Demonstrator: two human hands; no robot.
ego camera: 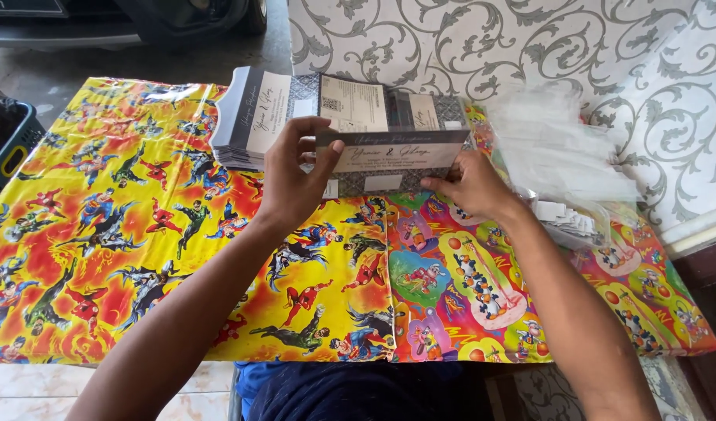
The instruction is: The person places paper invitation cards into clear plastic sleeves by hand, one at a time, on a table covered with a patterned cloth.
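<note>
Both hands pinch one grey card [389, 150], left hand [292, 175] gripping its left end, right hand [471, 185] probably steadying underneath; keep it level above the stack [249, 117].

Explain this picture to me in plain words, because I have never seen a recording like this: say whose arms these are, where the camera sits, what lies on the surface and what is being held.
There is no machine here. The two bare arms belong to one person, and the single camera sits on that person's head, looking down, so you see the work as they do.

The left hand and the right hand together hold a long grey folded card with a pale panel of script lettering, the left at its left end, the right under its right end.

Behind it, two stacks of similar grey cards lie side by side. To the right is a heap of clear plastic sleeves, with small white paper slips below it.

Everything rests on colourful cartoon wrapping sheets, yellow on the left, multicoloured on the right. Beyond is a patterned wall.
</note>
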